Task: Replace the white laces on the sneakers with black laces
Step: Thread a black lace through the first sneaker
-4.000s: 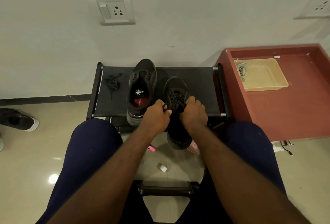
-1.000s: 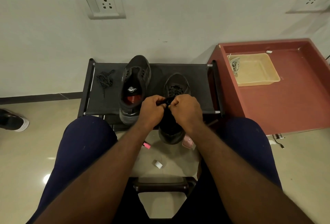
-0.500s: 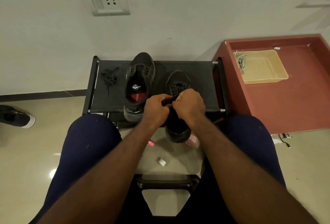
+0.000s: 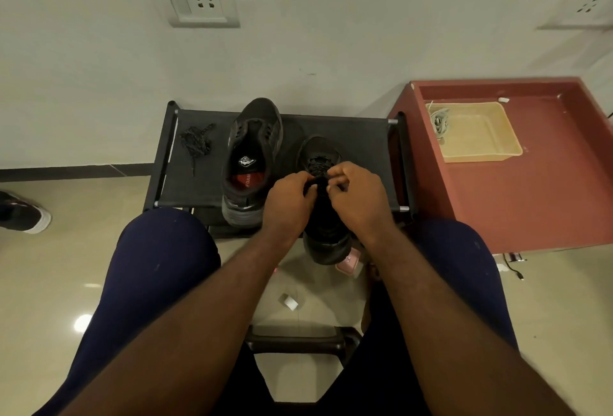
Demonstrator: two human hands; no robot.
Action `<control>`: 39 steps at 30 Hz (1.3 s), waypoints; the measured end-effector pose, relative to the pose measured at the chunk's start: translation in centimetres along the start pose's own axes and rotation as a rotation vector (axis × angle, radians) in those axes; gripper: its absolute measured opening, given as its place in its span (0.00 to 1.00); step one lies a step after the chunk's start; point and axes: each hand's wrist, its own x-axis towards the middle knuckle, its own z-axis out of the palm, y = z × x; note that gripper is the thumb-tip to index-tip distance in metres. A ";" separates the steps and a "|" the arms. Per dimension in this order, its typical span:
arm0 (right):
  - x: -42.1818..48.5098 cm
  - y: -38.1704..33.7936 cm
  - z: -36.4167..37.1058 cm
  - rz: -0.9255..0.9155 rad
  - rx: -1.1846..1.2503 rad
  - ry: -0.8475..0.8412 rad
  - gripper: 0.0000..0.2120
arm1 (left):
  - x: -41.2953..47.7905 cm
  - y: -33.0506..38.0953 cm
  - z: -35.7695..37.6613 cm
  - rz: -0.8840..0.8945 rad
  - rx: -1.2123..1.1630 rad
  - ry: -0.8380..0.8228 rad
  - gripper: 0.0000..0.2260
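I watch the left hand [image 4: 288, 205] and right hand [image 4: 358, 198] part slightly, centre frame. Curled fingers [image 4: 335, 188] pinch the lace [image 4: 319, 165].

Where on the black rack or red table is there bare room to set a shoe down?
Rack: bare fabric between the right sneaker and right rail. Red table: bare in front of the beige tray. Crowded: loose lace and unlaced sneaker, left.
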 end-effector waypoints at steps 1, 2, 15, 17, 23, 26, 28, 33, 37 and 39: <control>0.0 0.1 -0.1 -0.012 -0.018 0.022 0.14 | 0.0 0.1 0.0 -0.006 0.031 0.010 0.09; 0.0 0.2 -0.1 -0.030 -0.028 0.028 0.14 | -0.1 0.2 -0.1 -0.012 0.065 0.020 0.09; 3.4 -0.4 0.3 -0.077 0.042 -0.150 0.11 | -1.0 0.0 0.0 0.068 0.173 0.032 0.09; 5.0 -1.2 -0.4 -0.084 -0.071 -0.347 0.12 | -1.3 -0.1 0.3 0.035 0.161 0.027 0.11; 7.2 -3.2 -1.6 -0.084 -0.359 -0.729 0.12 | -1.6 -0.2 0.4 0.030 0.195 0.072 0.09; 7.5 -3.6 -1.8 -0.103 -0.382 -0.789 0.09 | -1.9 0.0 0.6 0.025 0.175 0.099 0.09; 7.6 -3.6 -1.8 -0.094 -0.393 -0.820 0.09 | -2.0 0.0 0.7 0.014 0.171 0.091 0.09; 8.5 -4.5 -1.7 -0.012 -0.480 -0.856 0.12 | -2.1 -0.4 1.1 0.102 0.261 0.178 0.09; 8.5 -5.5 -1.7 0.025 -0.484 -0.906 0.11 | -2.3 -0.8 1.1 0.072 0.195 0.213 0.09; 8.0 -5.5 -1.6 -0.001 -0.440 -0.869 0.09 | -2.0 -0.8 0.8 0.026 0.105 0.177 0.08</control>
